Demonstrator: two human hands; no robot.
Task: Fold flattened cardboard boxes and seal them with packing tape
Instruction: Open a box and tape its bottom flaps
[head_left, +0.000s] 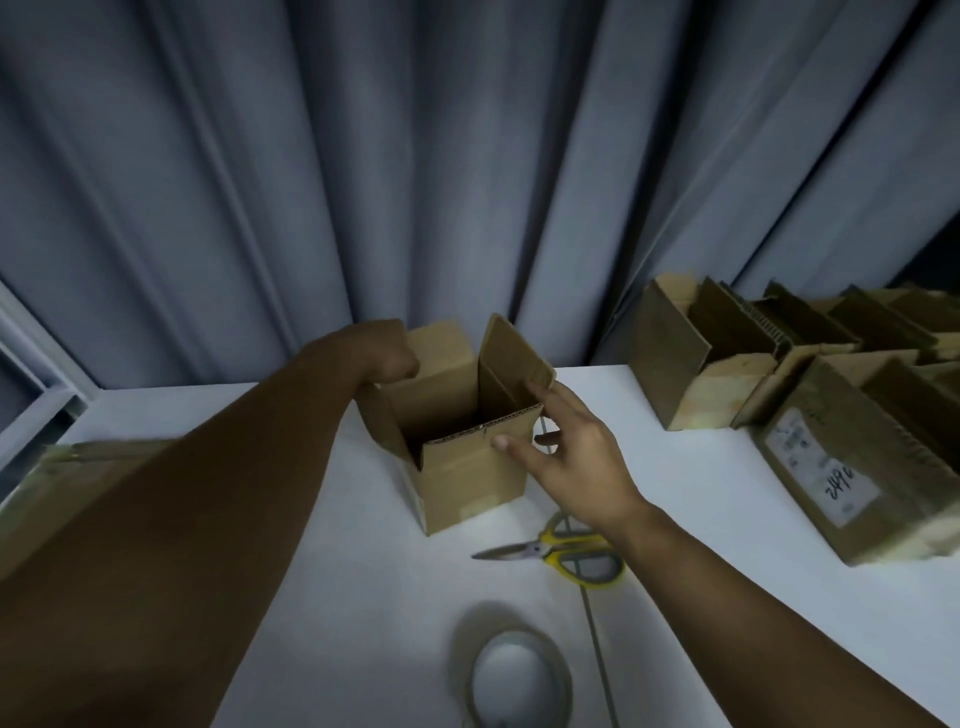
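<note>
The box (470, 467) stands erected; its top flaps are open and untaped. Your left hand (388, 357) grips its far rim; your right hand (569, 454), fingers straight, touches the near rim.

Scissors (543, 551) and tape roll (562, 675) block the table (337, 597) near the box (467, 470).

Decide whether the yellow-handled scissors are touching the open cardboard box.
Apart. The head view shows a strip of bare white table between the blade tip of the scissors and the bottom edge of the open box.
</note>
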